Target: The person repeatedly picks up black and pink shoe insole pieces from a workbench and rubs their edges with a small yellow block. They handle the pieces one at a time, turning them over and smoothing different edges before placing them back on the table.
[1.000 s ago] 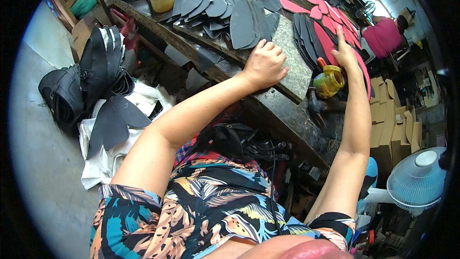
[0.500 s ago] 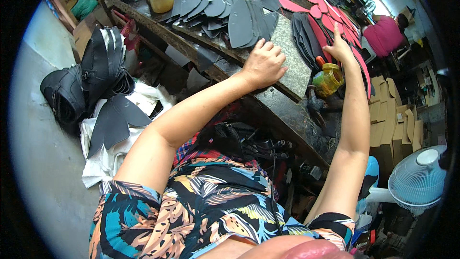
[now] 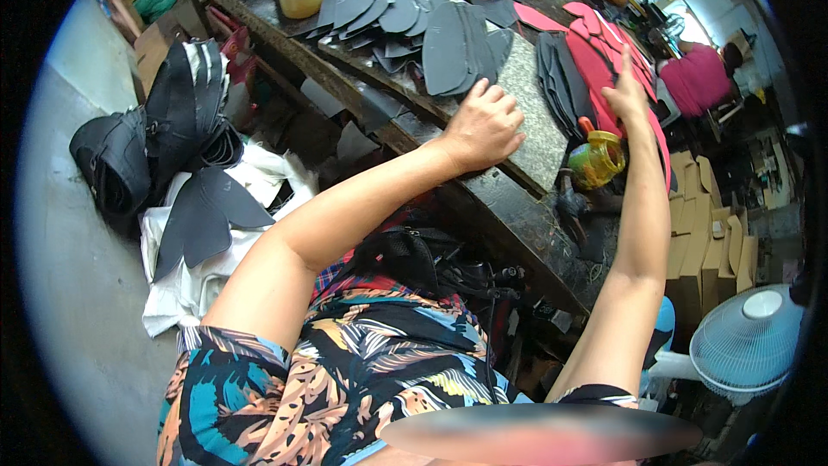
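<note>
Red pcs (image 3: 589, 69) spread on dark table (image 3: 552, 237), R hand (image 3: 628, 99) over them: index finger stretched out, thumb apart from it; can't tell re the other fingers or if it touches the pcs. Blk pcs (image 3: 559, 78) stacked just L of it, alongside the red. L hand (image 3: 486, 129) at nr edge of speckled slab (image 3: 539, 142), fingers curled & close together; can't tell if they grip anything. Grey pcs (image 3: 448, 47) piled just beyond. Open yellow jar (image 3: 597, 160), tilted, btwn slab & R forearm (image 3: 649, 198).
</note>
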Motion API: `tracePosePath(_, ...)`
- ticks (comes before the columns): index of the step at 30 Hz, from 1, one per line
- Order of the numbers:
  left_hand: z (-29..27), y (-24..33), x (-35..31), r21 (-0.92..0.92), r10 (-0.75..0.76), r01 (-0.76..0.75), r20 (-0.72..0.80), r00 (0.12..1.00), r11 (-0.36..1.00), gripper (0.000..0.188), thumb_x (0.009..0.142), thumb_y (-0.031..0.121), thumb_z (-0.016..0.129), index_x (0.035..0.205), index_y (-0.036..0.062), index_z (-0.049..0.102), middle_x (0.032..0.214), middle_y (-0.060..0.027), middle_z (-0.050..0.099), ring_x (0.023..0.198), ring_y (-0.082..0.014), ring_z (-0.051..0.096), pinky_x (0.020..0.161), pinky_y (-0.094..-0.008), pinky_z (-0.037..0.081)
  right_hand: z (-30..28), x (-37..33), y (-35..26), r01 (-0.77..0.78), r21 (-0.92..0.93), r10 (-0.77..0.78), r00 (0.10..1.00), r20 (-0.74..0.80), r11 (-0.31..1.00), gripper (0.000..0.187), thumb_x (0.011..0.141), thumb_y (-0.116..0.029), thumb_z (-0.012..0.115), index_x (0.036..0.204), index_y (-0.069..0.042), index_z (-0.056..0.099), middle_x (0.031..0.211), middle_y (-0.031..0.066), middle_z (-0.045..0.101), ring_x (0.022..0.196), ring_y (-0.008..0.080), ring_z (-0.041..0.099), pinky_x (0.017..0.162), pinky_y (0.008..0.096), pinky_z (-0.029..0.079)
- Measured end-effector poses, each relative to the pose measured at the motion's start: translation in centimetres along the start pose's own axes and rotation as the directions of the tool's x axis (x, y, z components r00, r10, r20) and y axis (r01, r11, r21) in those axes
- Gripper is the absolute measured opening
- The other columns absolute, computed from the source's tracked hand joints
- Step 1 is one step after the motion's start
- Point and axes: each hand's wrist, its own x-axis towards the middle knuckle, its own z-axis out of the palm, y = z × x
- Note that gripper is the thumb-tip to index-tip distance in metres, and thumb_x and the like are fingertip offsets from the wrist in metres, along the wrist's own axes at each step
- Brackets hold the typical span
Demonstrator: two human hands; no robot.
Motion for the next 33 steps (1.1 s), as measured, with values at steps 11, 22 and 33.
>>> tracePosePath(11,-3.8,-0.1,-1.5,0.154,0.137,-0.105,-0.215,0.967,0.982,0.048,0.078,0.034,0.073,0.121,0.0167,0.061,0.139,-0.0108,0.048,0.136,-0.0334,0.037,0.113,-0.0600,0.024,-8.3,-10.3,-4.8,0.388,0.890,0.012,0.915,-0.402,0.241,0.098,0.078,-0.005,0.072,0.156,0.002,0.013,0.155,0.0194,0.026,0.130,0.0246,0.046,0.109,0.0351,0.038)
tracePosePath(22,-3.0,-7.2,-0.5,0.424,-0.312,0.269,0.033,0.950,0.865,0.055,0.089,0.054,0.061,0.139,0.0337,0.052,0.151,-0.0152,0.039,0.144,-0.0371,0.028,0.110,-0.0712,0.016,-1.0,-17.3,-6.9,0.360,0.924,0.112,0.921,-0.374,0.125,0.100,0.076,-0.001,0.071,0.157,-0.002,0.013,0.161,0.0135,0.018,0.139,0.0170,0.032,0.117,0.0360,0.023)
tracePosePath(33,0.7,-11.5,3.7,0.466,-0.284,0.220,0.071,0.956,0.857,0.054,0.088,0.051,0.064,0.137,0.0307,0.055,0.148,-0.0113,0.042,0.142,-0.0372,0.031,0.108,-0.0721,0.020,-0.8,-18.4,-7.0,0.442,0.890,0.077,0.889,-0.451,0.115,0.101,0.076,0.002,0.071,0.157,-0.002,0.011,0.161,0.0153,0.016,0.138,0.0216,0.036,0.115,0.0364,0.029)
